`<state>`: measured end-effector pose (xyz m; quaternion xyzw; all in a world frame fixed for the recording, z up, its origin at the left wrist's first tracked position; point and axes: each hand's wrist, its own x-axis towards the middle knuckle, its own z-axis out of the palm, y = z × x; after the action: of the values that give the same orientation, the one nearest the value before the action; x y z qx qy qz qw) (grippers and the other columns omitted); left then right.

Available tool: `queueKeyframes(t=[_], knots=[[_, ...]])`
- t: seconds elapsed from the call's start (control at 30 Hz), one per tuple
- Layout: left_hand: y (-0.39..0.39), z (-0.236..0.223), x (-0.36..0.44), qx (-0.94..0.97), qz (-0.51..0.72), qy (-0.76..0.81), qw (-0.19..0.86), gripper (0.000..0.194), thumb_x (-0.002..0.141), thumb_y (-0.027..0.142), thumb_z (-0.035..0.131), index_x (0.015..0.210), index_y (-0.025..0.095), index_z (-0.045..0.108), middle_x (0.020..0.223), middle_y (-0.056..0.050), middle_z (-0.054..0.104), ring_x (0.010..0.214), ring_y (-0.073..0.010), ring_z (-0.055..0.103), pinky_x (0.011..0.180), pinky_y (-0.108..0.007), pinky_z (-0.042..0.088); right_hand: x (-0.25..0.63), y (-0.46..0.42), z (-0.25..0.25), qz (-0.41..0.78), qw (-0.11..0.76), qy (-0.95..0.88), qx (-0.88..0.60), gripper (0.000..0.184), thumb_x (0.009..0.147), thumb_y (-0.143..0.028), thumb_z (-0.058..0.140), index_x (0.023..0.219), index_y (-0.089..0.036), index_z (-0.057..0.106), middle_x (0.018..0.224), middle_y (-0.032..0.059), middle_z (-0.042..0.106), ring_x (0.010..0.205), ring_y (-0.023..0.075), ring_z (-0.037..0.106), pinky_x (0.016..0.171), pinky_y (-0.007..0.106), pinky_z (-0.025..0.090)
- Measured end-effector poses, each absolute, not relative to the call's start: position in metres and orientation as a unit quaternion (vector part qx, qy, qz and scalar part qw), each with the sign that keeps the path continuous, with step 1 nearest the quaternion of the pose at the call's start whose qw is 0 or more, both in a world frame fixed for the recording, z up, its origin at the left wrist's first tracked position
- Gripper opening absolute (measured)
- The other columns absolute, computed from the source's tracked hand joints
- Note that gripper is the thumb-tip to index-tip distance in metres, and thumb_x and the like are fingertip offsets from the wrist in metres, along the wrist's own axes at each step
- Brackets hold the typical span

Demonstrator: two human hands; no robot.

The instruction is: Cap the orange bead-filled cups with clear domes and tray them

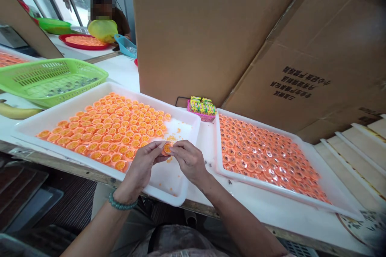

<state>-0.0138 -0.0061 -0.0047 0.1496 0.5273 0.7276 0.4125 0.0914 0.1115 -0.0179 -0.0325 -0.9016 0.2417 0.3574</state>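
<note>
Between my two hands is one small round orange cup with yellow-orange bits inside. My left hand grips it by the side, a green bead bracelet on that wrist. The fingertips of my right hand are pinched together at the cup's right edge; whether they hold a tiny piece is too small to tell. Both hands are above the right part of a white tray. Rows of similar orange cups fill its left and middle, and loose yellow-orange bits lie scattered near my fingers.
To the right, another white tray bears many orange pieces with dark centres. A pink basket holds small yellow-green packets. Tall cardboard walls the back. At left are a green basket and a banana. A person sits beyond.
</note>
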Motion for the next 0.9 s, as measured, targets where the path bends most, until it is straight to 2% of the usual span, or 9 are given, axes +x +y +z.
queueKeyframes(t=[0.2,0.4,0.57,0.7,0.9], knots=[[-0.006,-0.006,-0.015,0.147,0.719,0.531,0.423,0.023,0.069,0.033,0.073,0.081,0.014,0.067,0.082,-0.005,0.065,0.076,-0.0153,0.059,0.072,-0.027,0.050,0.101,0.112,-0.010,0.236,0.317,-0.918,-0.006,0.011,0.088,-0.019,0.050,0.088,-0.018,0.061,0.088,0.0075,0.061,0.085,0.0166,0.057,0.074,0.029,0.049],[-0.006,-0.008,-0.015,0.128,0.729,0.516,0.431,0.025,0.068,0.032,0.074,0.084,0.014,0.066,0.082,-0.003,0.064,0.076,-0.0145,0.060,0.075,-0.028,0.051,0.105,0.107,-0.007,0.231,0.321,-0.917,-0.044,0.018,0.088,-0.021,0.052,0.103,-0.018,0.061,0.091,0.0080,0.060,0.087,0.0176,0.055,0.074,0.030,0.048],[-0.006,-0.008,-0.017,0.105,0.730,0.518,0.433,0.025,0.066,0.033,0.076,0.078,0.014,0.064,0.075,-0.001,0.062,0.071,-0.0123,0.059,0.073,-0.027,0.051,0.095,0.104,-0.014,0.200,0.344,-0.917,-0.031,0.020,0.090,-0.015,0.046,0.090,-0.018,0.065,0.084,0.0066,0.059,0.080,0.0147,0.054,0.068,0.026,0.046],[-0.007,-0.006,-0.017,0.117,0.697,0.538,0.459,0.028,0.065,0.037,0.076,0.074,0.014,0.063,0.070,-0.002,0.062,0.065,-0.0128,0.058,0.067,-0.025,0.051,0.095,0.108,-0.012,0.217,0.301,-0.928,-0.014,0.017,0.090,-0.017,0.046,0.087,-0.018,0.063,0.083,0.0057,0.059,0.079,0.0144,0.054,0.069,0.025,0.045],[-0.007,-0.009,-0.018,0.152,0.646,0.580,0.474,0.039,0.060,0.036,0.078,0.090,0.015,0.066,0.081,-0.003,0.066,0.068,-0.0135,0.058,0.060,-0.022,0.050,0.104,0.109,-0.008,0.219,0.238,-0.946,0.009,0.013,0.090,-0.022,0.047,0.082,-0.019,0.056,0.082,0.0035,0.060,0.081,0.0144,0.053,0.074,0.025,0.044]])
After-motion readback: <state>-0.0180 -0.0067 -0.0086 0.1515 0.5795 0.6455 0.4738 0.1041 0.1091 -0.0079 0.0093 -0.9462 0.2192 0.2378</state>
